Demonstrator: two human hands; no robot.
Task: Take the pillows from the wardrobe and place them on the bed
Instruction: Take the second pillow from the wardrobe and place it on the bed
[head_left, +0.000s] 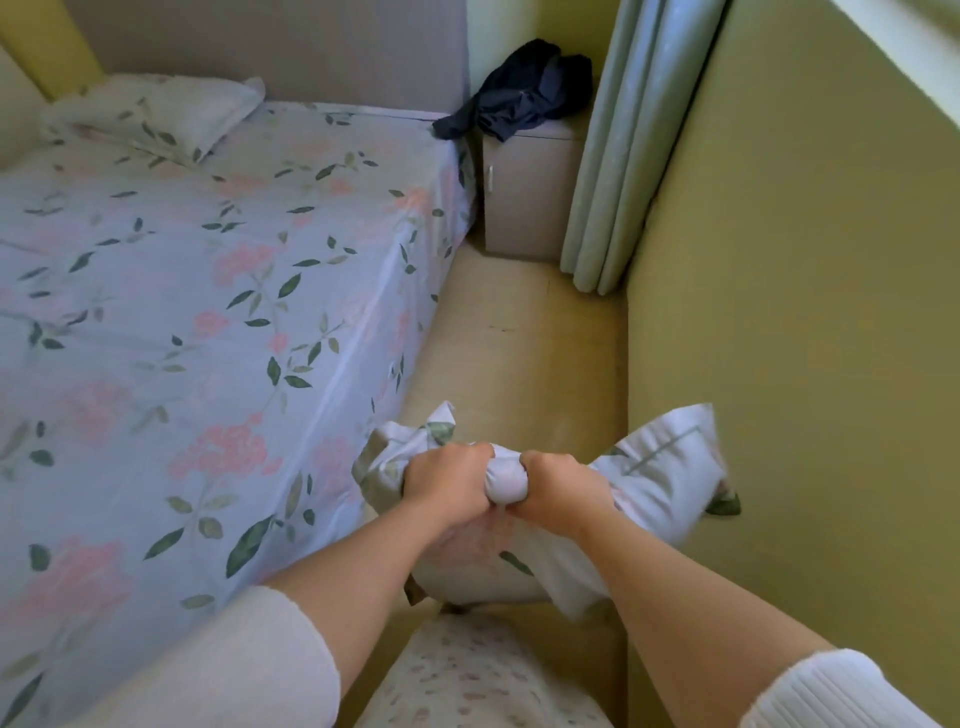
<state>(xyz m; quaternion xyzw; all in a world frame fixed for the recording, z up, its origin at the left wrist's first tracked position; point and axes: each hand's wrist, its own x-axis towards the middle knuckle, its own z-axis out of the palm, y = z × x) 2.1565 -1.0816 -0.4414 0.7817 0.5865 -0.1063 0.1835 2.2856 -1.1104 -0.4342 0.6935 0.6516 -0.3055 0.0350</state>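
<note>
Both hands grip one floral pillow (660, 467) above the floor (519, 353), just beside the near edge of the bed (156, 312). The left hand (447, 480) and right hand (563, 491) sit side by side. Their fingers (470, 457) are curled tight round bunched fabric, and a knot of white cloth bulges between them. Pillow corners flare out left and right of the fingers, and the body hangs beneath them. A second pillow (150, 111) rests at the bed's head, far ahead and left of the fingers. Ahead of the fingers stands a bedside cabinet (524, 197) with a dark garment (524, 96) on top and a curtain (618, 156) beside it.
</note>
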